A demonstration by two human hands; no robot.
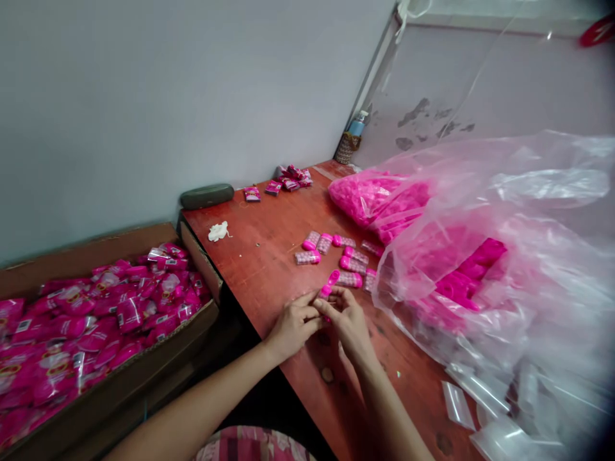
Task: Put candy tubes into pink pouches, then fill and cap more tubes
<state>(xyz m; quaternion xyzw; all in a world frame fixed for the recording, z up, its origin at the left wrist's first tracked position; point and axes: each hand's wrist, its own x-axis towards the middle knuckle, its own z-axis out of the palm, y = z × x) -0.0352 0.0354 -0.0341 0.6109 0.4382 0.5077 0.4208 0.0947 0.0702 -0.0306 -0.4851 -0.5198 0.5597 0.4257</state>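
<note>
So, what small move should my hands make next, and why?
Perhaps press the pink piece shut: it seems flipped open, your left hand and right hand both have fingers on it, and the pink-ended tubes beyond look closed.

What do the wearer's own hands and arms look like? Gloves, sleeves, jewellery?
Left hand and right hand are ungloved. Both forearms are bare, no sleeves, watch or bracelet visible; rings too small to tell. Patterned garment at the bottom edge: pink with dark red patches.
</note>
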